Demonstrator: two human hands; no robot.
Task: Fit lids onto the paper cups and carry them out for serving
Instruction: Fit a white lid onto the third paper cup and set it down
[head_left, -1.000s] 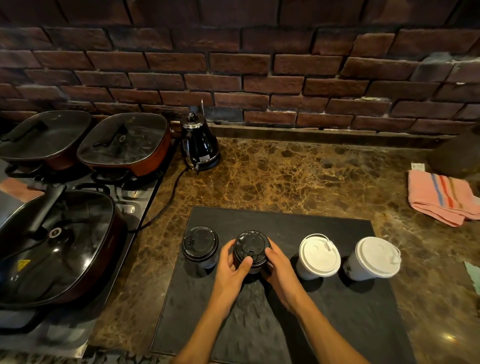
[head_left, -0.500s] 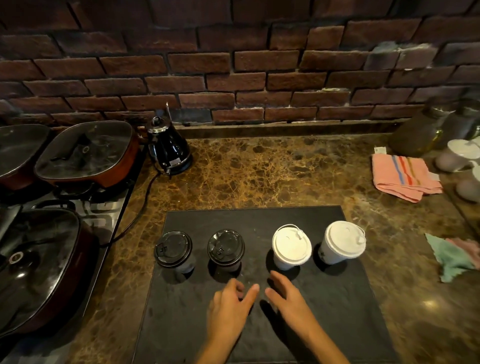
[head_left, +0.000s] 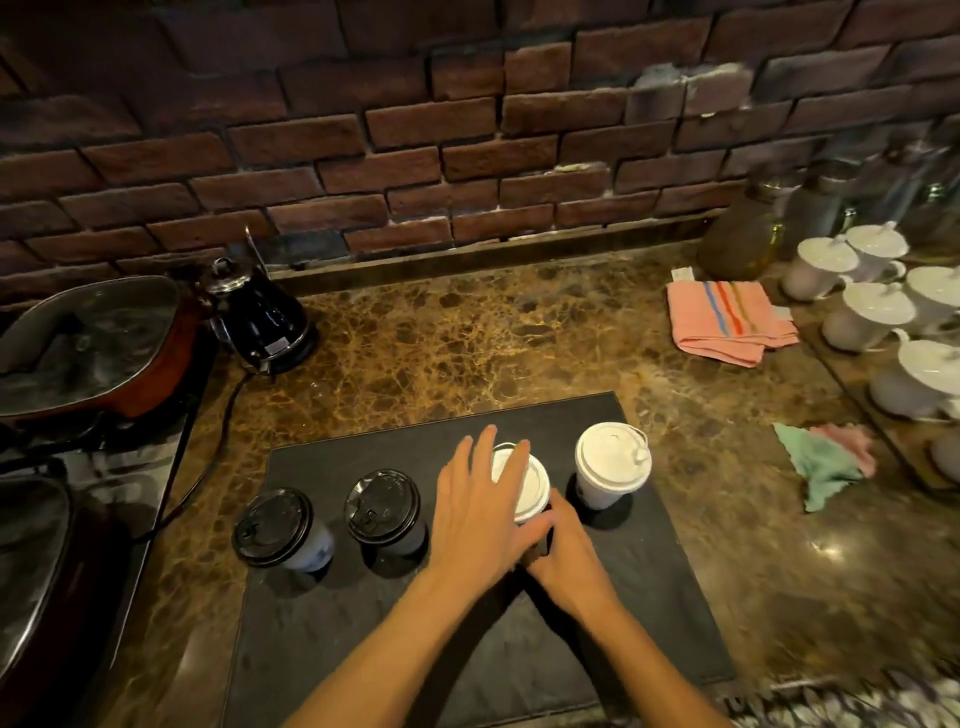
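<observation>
- Cups, four of them, are standing in a row on the dark mat (head_left: 467, 665) in the lower middle of the frame, on the marble table (head_left: 467, 343).
- Two black-lid cups, the left one (head_left: 275, 527) and its neighbour (head_left: 383, 508), are sitting capped and untouched.
- The far white cup (head_left: 612, 463), at the right end of the row, is also wearing its lid, apparently seated.
- The left hand (head_left: 480, 514) is lying flat, fingers straight and spread, over the lid of the third cup (head_left: 532, 486), seemingly pressing it down.
- The right hand (head_left: 569, 553) is touching that cup's near side low down; whether its fingers are curling round the cup cannot be told, as the left hand is hiding them.
- Lidding is looking nearly done: this lid is probably the last to be pressed home, and carrying out is not yet begun.
</observation>
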